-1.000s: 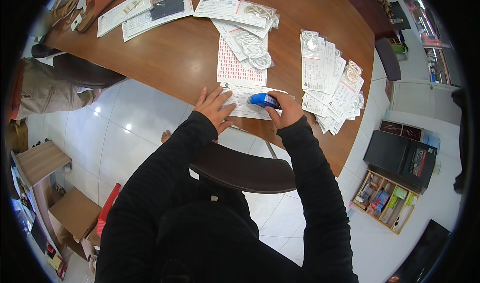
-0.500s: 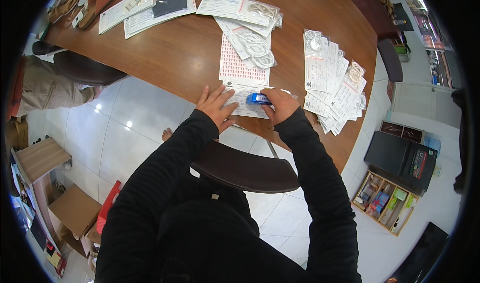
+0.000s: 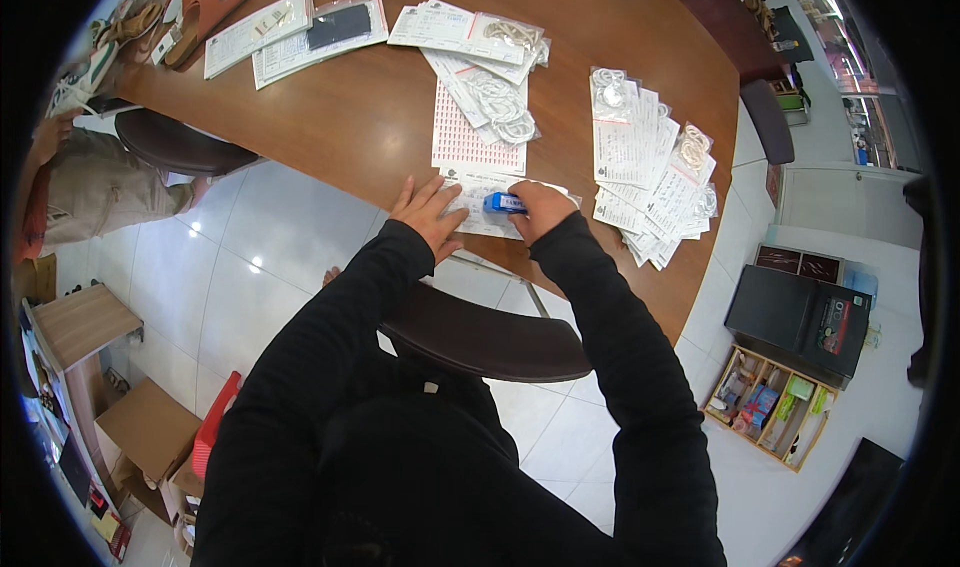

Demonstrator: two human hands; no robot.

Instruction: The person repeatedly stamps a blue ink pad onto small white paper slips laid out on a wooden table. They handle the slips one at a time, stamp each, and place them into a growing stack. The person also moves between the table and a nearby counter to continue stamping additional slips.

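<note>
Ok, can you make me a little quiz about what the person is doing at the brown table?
1. True or false: the left hand lies flat on the printed sheet.
2. What colour is the stapler under the right hand?
3. The stack of bagged cards lies to the right hand's: A) left B) right

Key: 1 true; 2 blue; 3 B

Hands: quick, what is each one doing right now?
Left hand: open, flat on the paper.
Right hand: closed on the blue stapler.
</note>
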